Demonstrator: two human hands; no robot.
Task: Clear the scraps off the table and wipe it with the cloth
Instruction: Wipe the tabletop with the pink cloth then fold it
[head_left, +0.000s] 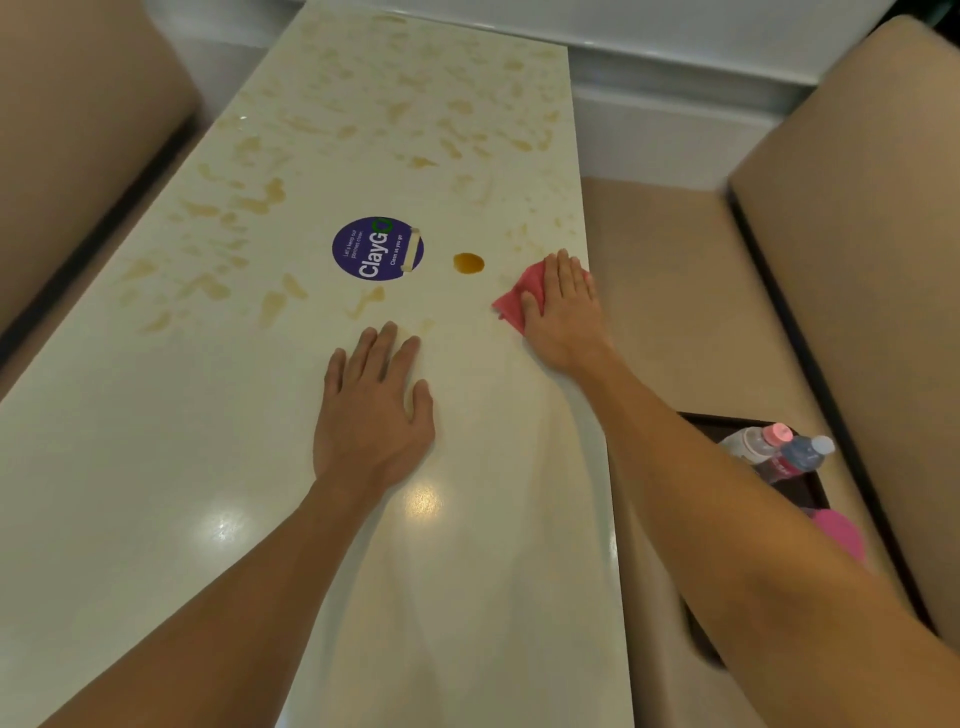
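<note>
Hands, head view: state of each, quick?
Left hand: open, flat on the table, holding nothing.
Right hand: open, straight fingers pressing the cloth onto the table.

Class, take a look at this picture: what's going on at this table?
A person is wiping a pale table. The right hand presses a pink cloth flat near the table's right edge; the left hand rests flat on the surface. Brown smears cover the far half, and a brown puddle sits beside a round purple sticker. The near part looks clean.
</note>
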